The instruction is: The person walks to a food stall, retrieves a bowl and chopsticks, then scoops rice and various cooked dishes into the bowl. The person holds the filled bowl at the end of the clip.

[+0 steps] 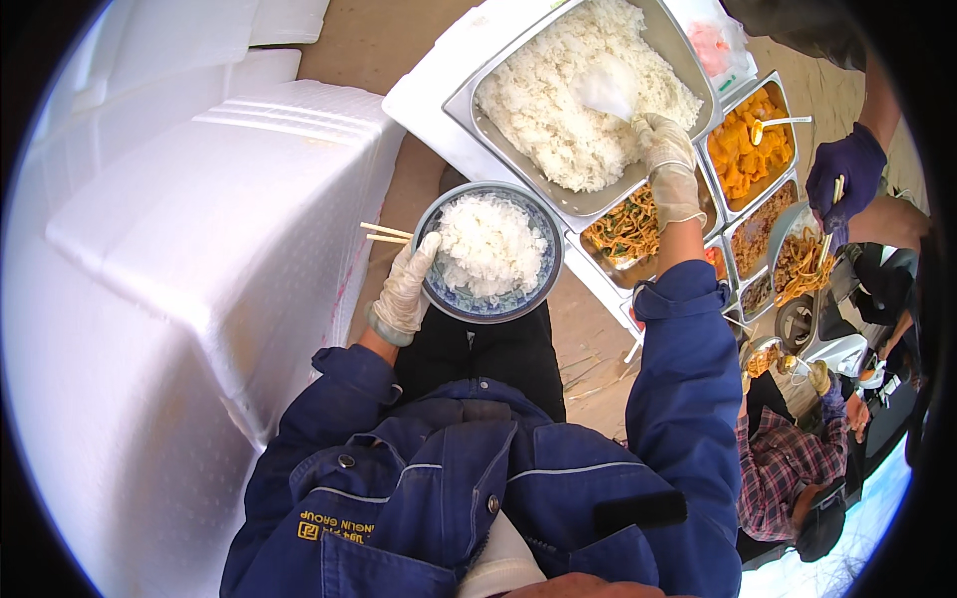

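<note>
My left hand (407, 290), in a pale glove, grips the rim of a blue-patterned bowl (552, 280) with its thumb over the edge. White rice (490, 243) is heaped in the bowl, and a pair of wooden chopsticks (387, 233) sticks out beside the hand. In a thin gloved grip, my right hand (668, 161) holds a whitish translucent rice scoop (607, 91) over a deep steel pan (516, 163) full of cooked rice. The scoop's handle is hidden in the hand. Just below that pan lies a tray of noodles with greens (628, 228), partly covered by my right wrist.
White foam boxes (247, 164) rise at the left. Right of the rice are trays of orange chunks (748, 153) with a spoon and minced food (759, 217). A co-worker's dark-gloved hand (845, 176) holds chopsticks over a noodle bowl (800, 261). Another person in plaid (792, 463) is lower right.
</note>
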### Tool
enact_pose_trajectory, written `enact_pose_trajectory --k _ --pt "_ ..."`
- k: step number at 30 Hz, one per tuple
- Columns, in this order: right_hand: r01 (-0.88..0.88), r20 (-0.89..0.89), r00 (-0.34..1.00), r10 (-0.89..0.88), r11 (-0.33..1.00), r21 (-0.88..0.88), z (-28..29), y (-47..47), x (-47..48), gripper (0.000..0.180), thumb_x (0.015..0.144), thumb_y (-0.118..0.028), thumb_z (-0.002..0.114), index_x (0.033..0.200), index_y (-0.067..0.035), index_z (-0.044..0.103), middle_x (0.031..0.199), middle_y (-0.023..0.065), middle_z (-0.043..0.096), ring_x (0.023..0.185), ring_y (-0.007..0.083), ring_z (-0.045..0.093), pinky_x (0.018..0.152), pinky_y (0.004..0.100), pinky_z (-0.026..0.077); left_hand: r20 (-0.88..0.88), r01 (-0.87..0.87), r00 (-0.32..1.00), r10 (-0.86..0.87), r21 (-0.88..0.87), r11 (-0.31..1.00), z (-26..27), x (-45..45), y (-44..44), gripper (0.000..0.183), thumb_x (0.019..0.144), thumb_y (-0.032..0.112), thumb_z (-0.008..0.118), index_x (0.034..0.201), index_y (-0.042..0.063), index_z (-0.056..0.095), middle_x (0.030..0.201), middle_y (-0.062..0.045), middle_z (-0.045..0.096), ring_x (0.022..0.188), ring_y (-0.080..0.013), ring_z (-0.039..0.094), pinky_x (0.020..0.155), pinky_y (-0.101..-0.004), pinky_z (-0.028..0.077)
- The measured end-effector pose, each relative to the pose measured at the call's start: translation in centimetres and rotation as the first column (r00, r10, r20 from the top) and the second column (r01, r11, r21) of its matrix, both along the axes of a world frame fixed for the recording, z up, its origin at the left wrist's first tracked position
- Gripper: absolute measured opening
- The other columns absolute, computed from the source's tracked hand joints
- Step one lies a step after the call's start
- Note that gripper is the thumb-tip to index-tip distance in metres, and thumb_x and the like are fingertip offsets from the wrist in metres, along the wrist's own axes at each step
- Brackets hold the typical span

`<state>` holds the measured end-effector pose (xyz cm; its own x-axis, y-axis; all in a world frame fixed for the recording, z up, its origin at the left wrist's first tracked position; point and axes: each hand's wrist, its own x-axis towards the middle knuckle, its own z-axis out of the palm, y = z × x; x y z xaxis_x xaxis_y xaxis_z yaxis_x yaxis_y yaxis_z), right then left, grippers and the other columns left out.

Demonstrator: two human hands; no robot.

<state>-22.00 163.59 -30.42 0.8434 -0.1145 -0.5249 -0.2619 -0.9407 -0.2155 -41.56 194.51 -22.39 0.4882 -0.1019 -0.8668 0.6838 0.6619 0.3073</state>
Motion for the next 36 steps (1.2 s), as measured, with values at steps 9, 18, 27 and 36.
enact_pose_trajectory --k 9,18,27,36 --pt "0.242 0.127 0.948 -0.291 0.922 0.303 1.0 -2.2 -6.0 0.038 0.091 -0.032 0.054 0.117 -0.005 0.058 0.09 0.0113 0.066 0.079 0.0185 0.059 0.075 0.0314 0.045 0.066 -0.102 0.993 0.102 0.003 0.995 0.0 0.2 -1.0 0.045 0.092 0.028 0.054 0.126 0.0 0.047 0.124 -0.01 0.054 0.112 -0.019 0.053 0.097 -0.0333 0.041" --pt "0.035 0.017 0.999 -0.034 0.998 -0.044 2.9 2.7 -6.4 0.038 0.09 -0.038 0.045 0.094 -0.004 0.062 0.089 0.0248 0.062 0.087 0.0432 0.057 0.075 0.0476 0.044 0.099 -0.131 0.987 0.127 0.03 0.991 0.0 0.1 -0.9 0.044 0.092 0.027 0.055 0.125 0.0 0.048 0.123 -0.01 0.055 0.112 -0.0177 0.053 0.097 -0.0322 0.041" --pt "0.724 -0.6 0.64 -0.48 0.638 0.261 -0.3 7.9 -4.6 0.039 0.092 -0.041 0.046 0.079 -0.007 0.059 0.05 0.0022 0.046 0.043 0.0175 0.044 0.042 0.0355 0.037 0.119 -0.114 0.986 0.114 -0.007 0.993 0.0 0.7 -1.0 0.044 0.091 0.027 0.056 0.126 0.001 0.048 0.123 -0.01 0.055 0.112 -0.0187 0.052 0.096 -0.0329 0.042" --pt "0.914 -0.875 0.398 -0.276 0.035 0.405 -0.8 5.7 -8.3 0.036 0.094 -0.033 0.046 0.068 -0.01 0.054 0.038 -0.0045 0.034 0.026 0.0083 0.023 0.026 0.0234 0.015 0.16 -0.13 0.979 0.123 0.032 0.991 1.4 1.4 -1.1 0.041 0.089 0.025 0.059 0.123 0.003 0.05 0.117 -0.007 0.057 0.106 -0.0152 0.055 0.09 -0.0298 0.045"
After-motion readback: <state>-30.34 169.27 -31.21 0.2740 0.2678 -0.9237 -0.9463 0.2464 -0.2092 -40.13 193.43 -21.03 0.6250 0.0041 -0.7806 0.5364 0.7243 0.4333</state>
